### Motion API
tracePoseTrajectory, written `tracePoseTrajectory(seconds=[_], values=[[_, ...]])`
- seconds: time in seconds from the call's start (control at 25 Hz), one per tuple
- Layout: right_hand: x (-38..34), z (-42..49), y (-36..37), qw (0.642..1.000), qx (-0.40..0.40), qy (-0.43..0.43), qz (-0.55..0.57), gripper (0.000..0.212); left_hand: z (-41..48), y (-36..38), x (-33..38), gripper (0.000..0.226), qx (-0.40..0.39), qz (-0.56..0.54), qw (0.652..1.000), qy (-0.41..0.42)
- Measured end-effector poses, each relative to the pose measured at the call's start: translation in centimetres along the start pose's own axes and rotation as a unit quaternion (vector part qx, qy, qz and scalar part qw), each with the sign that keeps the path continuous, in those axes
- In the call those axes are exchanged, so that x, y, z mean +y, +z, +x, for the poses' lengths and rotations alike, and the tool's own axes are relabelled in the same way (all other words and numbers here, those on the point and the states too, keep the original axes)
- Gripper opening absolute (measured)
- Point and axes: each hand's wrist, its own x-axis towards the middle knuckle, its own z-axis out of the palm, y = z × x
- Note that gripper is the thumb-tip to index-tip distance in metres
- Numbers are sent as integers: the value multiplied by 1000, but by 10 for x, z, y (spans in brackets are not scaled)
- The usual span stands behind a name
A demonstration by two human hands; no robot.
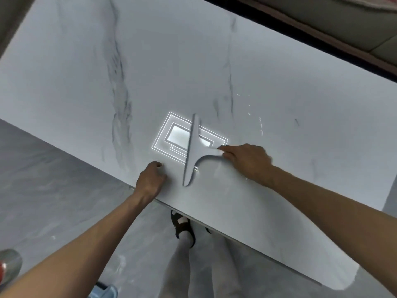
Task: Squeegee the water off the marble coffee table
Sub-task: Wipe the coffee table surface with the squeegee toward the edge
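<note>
Right hand (249,162) grips the handle of the grey squeegee (191,150), fingers closed round it; blade extends leftward of the fingertips, flat on the marble table (86,82). Left hand (150,181), fingers curled, rests at the near edge, just beside the blade.

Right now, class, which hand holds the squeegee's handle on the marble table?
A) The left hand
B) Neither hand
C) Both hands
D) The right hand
D: the right hand grips the squeegee by its handle, while the left hand rests on the table edge beside it.
</note>
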Motion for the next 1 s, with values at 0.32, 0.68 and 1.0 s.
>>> tracePoseTrajectory(seconds=[0.32,0.68,1.0], values=[[100,-104,-28,990,53,128,22,30,1,31,43,44,-10,30,994,101],[-16,-74,58,982,-127,-137,-36,36,2,33,-4,45,78,28,996,22],[121,-134,-15,990,-89,64,-88,35,-2,49,15,46,-28,122,991,50]])
